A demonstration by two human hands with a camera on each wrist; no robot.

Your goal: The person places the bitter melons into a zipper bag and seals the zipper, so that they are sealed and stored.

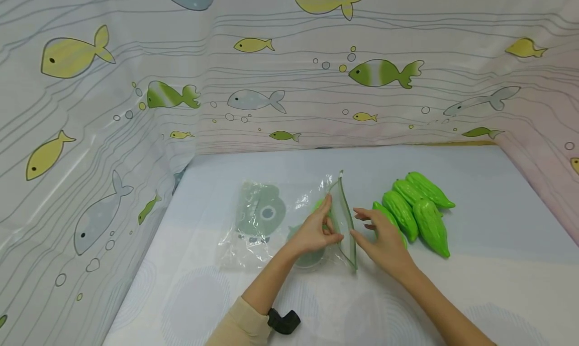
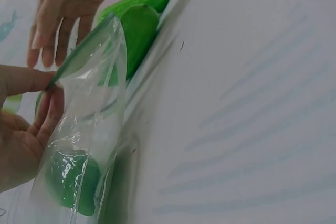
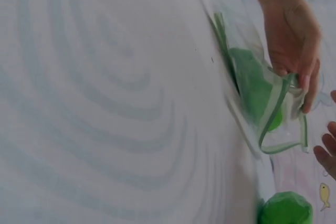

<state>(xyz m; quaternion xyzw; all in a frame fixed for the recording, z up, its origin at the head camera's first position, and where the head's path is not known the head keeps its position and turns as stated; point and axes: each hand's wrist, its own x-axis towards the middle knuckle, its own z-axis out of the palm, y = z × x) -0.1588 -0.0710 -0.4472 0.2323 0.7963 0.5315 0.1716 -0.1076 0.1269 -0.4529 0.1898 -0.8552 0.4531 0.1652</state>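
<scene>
A clear plastic bag (image 1: 300, 190) with a printed green figure lies flat, its green-edged mouth raised and parted at the right. My left hand (image 1: 314, 230) pinches the mouth's edge between thumb and fingers, as the left hand (image 2: 26, 124) shows in the left wrist view. Just right of the mouth, my right hand (image 1: 386, 243) holds nothing, its fingers loosely bent. Inside the bag is a bright green object (image 3: 254, 85), partly hidden by print and plastic. Bumpy green vegetables (image 1: 431, 228) lie in a group beyond the right hand, one partly covered by it.
The pale table (image 1: 190, 295) has a cloth with circular patterns at its near side. A fish-printed curtain (image 1: 280, 74) stands behind and along the left side. A small black device (image 1: 284, 322) sits by the left sleeve.
</scene>
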